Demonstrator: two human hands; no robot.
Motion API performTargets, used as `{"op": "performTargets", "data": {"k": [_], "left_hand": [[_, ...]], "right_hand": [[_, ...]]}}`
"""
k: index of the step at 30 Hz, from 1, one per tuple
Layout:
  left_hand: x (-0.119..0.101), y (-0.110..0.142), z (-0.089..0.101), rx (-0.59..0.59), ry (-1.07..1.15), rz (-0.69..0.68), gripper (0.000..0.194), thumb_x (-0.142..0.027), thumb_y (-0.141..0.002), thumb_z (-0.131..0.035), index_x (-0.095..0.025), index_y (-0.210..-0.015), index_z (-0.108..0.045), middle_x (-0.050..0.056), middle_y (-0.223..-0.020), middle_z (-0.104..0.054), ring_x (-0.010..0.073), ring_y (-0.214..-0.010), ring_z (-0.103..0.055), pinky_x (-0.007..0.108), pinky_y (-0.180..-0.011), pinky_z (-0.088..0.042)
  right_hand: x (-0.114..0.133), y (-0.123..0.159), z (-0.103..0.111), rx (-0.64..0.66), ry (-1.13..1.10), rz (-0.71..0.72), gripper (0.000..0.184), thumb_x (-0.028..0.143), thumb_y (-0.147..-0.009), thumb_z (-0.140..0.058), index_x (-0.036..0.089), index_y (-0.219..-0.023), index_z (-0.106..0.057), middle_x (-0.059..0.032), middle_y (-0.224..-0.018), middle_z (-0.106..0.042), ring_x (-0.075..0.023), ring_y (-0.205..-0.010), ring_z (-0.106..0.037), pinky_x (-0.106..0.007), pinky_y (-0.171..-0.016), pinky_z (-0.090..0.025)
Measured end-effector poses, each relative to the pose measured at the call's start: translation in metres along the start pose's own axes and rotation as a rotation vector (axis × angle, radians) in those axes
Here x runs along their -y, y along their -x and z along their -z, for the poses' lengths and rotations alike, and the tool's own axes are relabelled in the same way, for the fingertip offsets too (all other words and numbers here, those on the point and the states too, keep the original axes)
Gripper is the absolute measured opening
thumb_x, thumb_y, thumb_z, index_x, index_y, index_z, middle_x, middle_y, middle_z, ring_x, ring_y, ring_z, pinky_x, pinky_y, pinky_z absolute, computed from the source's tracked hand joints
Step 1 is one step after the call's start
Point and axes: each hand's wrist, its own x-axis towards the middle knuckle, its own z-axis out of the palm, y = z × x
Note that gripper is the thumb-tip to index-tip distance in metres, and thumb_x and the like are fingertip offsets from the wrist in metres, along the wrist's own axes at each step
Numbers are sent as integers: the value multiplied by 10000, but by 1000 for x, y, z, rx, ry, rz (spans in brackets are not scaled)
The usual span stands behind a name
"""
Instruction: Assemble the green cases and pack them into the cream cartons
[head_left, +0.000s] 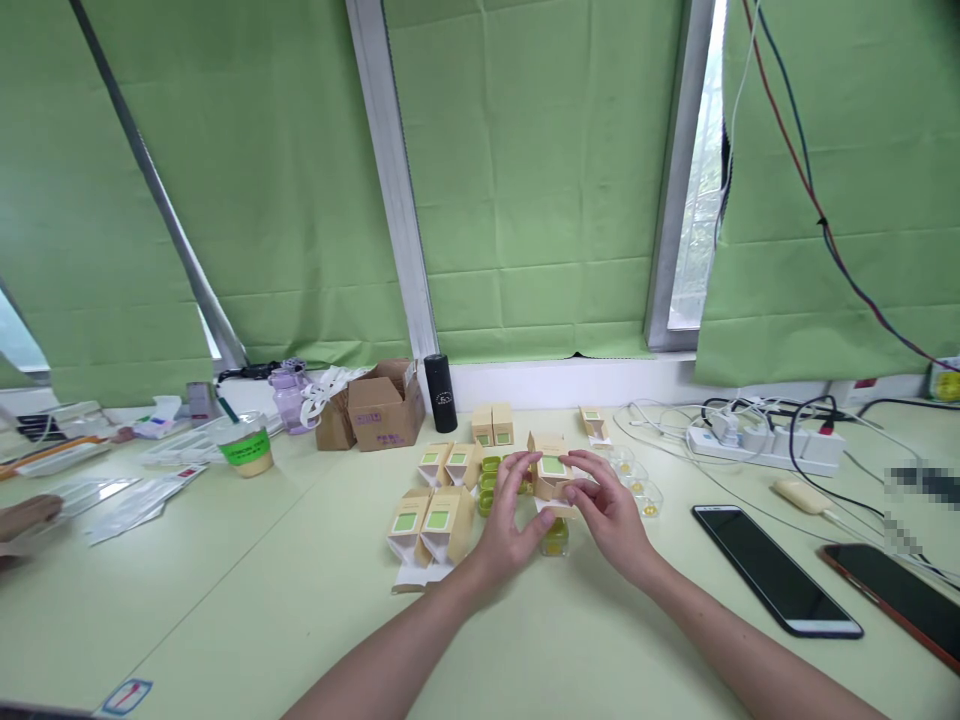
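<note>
Between my hands is a small tan cardboard box [551, 467] with a green label or window, its lower flap hanging open. My left hand [510, 525] curls round the left side of it, fingertips at the upper edge and thumb low down. On the right side, my right hand [611, 515] grips the box near its lower edge with thumb and fingers. Just below stands a small clear container with green contents [555, 540]. More green containers [487, 485] sit left of the box, partly hidden by my left hand. Clear containers with yellow bits [646, 497] lie to the right.
Several similar tan boxes [448, 525] stand at left, some with open flaps. Behind are a brown carton [386, 410] and a black bottle [440, 393]. A phone [776, 568], a power strip [780, 448] and cables lie right. Another person's hand [30, 518] is at far left, near a drink cup [246, 450].
</note>
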Motion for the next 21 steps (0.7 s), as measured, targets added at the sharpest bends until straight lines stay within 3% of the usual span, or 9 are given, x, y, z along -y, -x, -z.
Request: {"op": "performTargets", "data": {"k": [5, 21], "left_hand": [[2, -2, -1, -49, 43, 28, 564, -546, -977, -677, -296, -1465, -546, 129, -1492, -476, 330, -1376, -512, 490, -1195, -421], [6, -5, -1, -121, 50, 21, 397, -484, -997, -656, -270, -1324, -586, 116, -1376, -556, 300, -1277, -570, 452, -1124, -461]], "right_hand": [[-1, 1, 0, 34, -16, 6, 361, 496, -1005, -670, 347, -1331, -708, -110, -1482, -499, -189, -928, -744, -434, -926, -660], [7, 6, 1, 111, -78, 25, 353, 486, -1022, -661, 367, -1350, -715, -110, -1486, -467, -219, -1028, -736, -423, -939, -642]]}}
